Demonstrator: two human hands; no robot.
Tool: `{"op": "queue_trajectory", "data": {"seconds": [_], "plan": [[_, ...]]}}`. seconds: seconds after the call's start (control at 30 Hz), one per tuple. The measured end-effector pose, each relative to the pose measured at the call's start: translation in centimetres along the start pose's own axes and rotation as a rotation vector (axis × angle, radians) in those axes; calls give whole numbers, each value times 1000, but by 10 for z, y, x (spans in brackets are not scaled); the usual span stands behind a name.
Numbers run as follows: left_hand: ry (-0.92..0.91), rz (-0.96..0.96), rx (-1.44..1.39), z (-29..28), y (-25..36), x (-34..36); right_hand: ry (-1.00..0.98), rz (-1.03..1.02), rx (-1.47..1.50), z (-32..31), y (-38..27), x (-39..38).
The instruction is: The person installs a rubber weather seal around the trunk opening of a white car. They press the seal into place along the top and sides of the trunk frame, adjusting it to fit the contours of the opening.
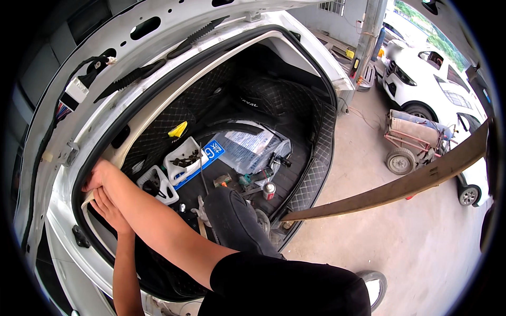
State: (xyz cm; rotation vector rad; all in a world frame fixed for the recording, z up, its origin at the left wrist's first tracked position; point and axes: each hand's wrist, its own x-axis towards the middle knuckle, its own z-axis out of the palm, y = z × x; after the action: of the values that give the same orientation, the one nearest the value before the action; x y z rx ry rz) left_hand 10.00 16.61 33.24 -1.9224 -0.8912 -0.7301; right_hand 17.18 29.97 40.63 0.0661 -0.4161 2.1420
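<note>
My right arm, in a black sleeve, reaches across to the left side of a white car's open boot. There my right hand [97, 176] is curled at the black rubber seal [79, 203] and the edge of the cream trim panel [138, 124]; its fingertips are partly hidden. Just below it, my left hand [110, 211] has its fingers stretched out against the same trim edge, under my right forearm. Beside my arm in the boot lie a white plastic tray [182, 173] with small dark parts and a white plastic piece with a cut-out [167, 192].
A dark-trousered knee [232, 218] rests in the boot near a spray can [269, 190], a blue plate [211, 152], a plastic bag [240, 145] and a yellow object [178, 129]. A long brown strip [395, 192] extends right. Beyond are a wheeled tank cart [411, 134] and white car [443, 79].
</note>
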Motion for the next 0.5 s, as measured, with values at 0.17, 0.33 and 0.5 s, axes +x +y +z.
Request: {"op": "queue_trajectory", "data": {"seconds": [0.17,0.33,0.5], "plan": [[-30,-3,31,2,-9,-20,-4,-103,-26,8,25,-19],[-2,-6,-12,-1,1,-2,-76,8,-91,12,2,-19],[17,26,2,3,-15,-14,13,9,42,2,13,-15]]}}
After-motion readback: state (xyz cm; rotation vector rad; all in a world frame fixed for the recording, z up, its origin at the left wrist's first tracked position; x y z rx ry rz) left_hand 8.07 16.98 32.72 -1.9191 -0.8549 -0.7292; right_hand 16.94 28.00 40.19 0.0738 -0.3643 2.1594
